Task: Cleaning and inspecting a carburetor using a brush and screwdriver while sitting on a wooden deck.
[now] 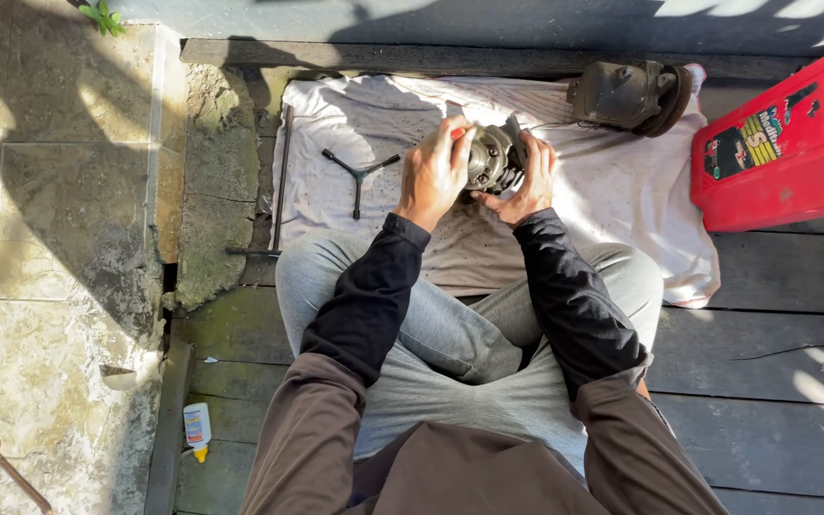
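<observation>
I sit with my knees raised over a stained white cloth [622, 191] spread on dark planks. My right hand [529, 178] cups a round grey metal machine part [491, 157] from the right and below. My left hand [434, 172] is closed around a tool with a red handle [457, 133], pressed against the part's left side; the tool's tip is hidden. Both hands hover above the cloth, in front of my knees.
A three-armed wrench [360, 175] lies on the cloth to the left. A dark metal housing [631, 93] sits at the cloth's far right, next to a red plastic canister [789, 143]. A long rod [282, 181] lies along the cloth's left edge. A small white bottle [197, 426] rests near the tiles.
</observation>
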